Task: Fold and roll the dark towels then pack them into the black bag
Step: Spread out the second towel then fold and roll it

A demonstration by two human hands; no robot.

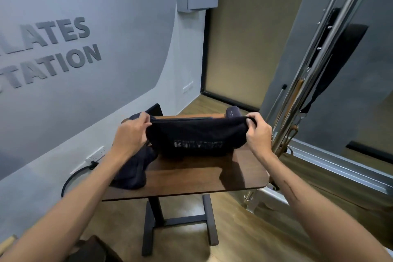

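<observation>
Two hands hold one dark towel (196, 136) stretched above the wooden table (191, 178). The left hand (131, 132) grips the towel's upper left corner with curled fingers; the right hand (258, 132) pinches the upper right corner in the same way. The towel hangs between them as a wide band, its lower edge touching or just clearing the tabletop near the middle; which of the two cannot be told. A pale printed mark shows on its near face, too blurred to read.

A second, crumpled dark towel (133, 170) lies at the table's left edge, partly under the left forearm. A rolled dark towel (232, 111) with a pale mark sits at the far right corner. More dark fabric (133, 116), possibly the black bag, shows at the far left corner behind the left hand.

The table stands on a dark metal base (157, 221) on a wood floor (265, 238). A grey wall (106, 17) with raised lettering is to the left; a metal frame (314, 66) stands to the right.
</observation>
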